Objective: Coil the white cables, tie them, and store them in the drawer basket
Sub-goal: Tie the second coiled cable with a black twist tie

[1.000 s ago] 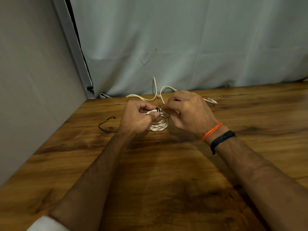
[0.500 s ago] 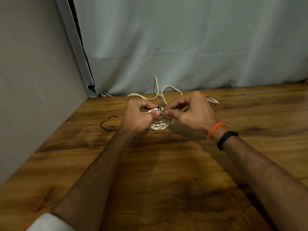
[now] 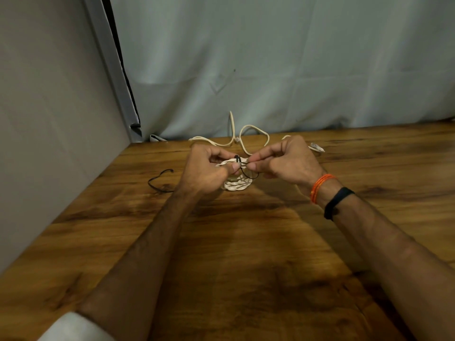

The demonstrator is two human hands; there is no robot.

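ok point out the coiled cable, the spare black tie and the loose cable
coiled cable [image 3: 235, 186], head view, lower loops below the hands
spare black tie [image 3: 157, 178], head view, left bend
loose cable [image 3: 253, 127], head view, top of the raised loop

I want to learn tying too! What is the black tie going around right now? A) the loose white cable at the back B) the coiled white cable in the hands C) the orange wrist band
B: the black tie wraps the coiled cable that the left hand holds, while the right hand pinches the tie's end.
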